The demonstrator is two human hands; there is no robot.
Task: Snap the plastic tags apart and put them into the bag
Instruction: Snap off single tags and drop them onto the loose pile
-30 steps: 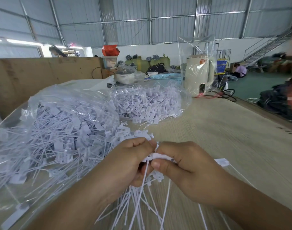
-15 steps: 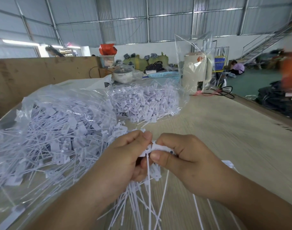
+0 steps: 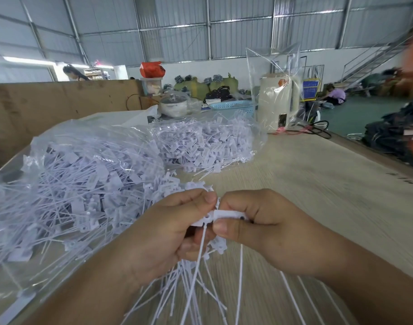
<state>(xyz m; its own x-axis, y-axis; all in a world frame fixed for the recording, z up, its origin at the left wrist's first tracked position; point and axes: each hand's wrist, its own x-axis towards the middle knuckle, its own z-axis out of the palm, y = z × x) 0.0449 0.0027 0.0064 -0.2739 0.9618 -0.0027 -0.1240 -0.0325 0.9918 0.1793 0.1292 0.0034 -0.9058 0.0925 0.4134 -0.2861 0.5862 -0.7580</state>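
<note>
Tags (image 3: 79,191) lying heaped in the clear bag (image 3: 46,146) along the worktop's left edge, mouth facing the hands. Further along toward the far edge, a second bag (image 3: 252,127) holding another heap of tags.

Left hand (image 3: 163,233) curling round a bundle (image 3: 193,273) of joined tags near the front edge, thumb and forefinger pinching the head of the top one, tails fanning down toward the front edge. Gripping hard enough, by the look of it, to anchor the bundle.

Right hand (image 3: 268,228) pinching the flat head of one tag (image 3: 226,215), thumb beneath and fingers curled over, touching the left hand at the fingertips. Compared with a second ago, showing more of that white head between the two thumbs, with its hole now visible; both hands sitting in much the same place above the bare worktop (image 3: 318,184). Probably meaning a snap under way rather than finished: head looking angled against its neighbour, though hard telling whether fully parted.

Looking ahead: once free, carrying the tag leftward into the open mouth, then returning for the next head. Plenty of tails left in the bundle, so far from done. Worth watching: thin tails tangling and dragging a neighbour along.

Beyond the far right edge, a cream appliance (image 3: 278,102) under clear wrap.
</note>
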